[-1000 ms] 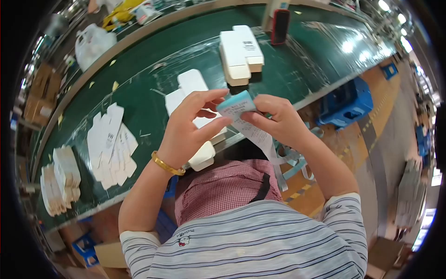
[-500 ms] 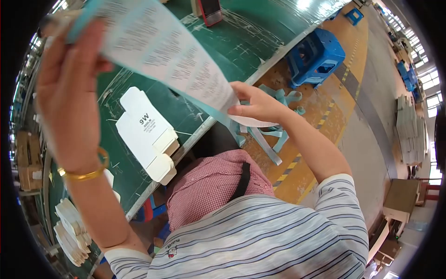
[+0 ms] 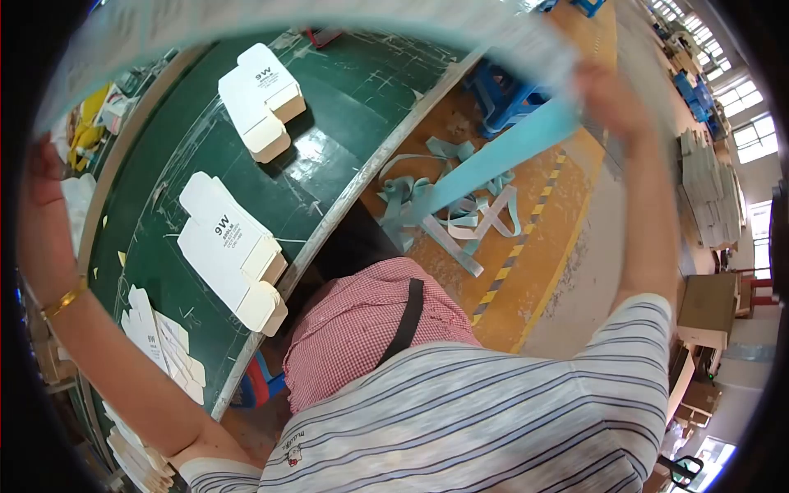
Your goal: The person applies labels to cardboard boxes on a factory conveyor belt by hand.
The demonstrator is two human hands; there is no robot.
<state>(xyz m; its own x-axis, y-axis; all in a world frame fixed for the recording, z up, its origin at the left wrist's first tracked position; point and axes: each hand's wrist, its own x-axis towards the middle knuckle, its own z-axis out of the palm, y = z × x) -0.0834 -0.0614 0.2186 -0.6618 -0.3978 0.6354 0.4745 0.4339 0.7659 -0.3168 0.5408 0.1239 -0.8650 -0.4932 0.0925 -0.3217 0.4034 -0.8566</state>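
A long strip of printed labels with pale blue backing arches across the top of the view, blurred by motion. My left hand, a gold bangle on its wrist, is at the far left with fingers curled at that end of the strip. On the right, my right hand is raised and closed on the strip, its fingertips smeared. From there a blue tail of the strip hangs down toward the floor. Flat white cartons marked 9W lie on the green table: one stack near its edge and another farther back.
More white cartons are spread at the lower left of the green table. Loose blue strip lies tangled on the floor beside a blue stool. Cardboard boxes stand at the right.
My hands have moved far apart, left hand to the left and right hand up and to the right, stretching the strip between them. The second carton stack has come into view.
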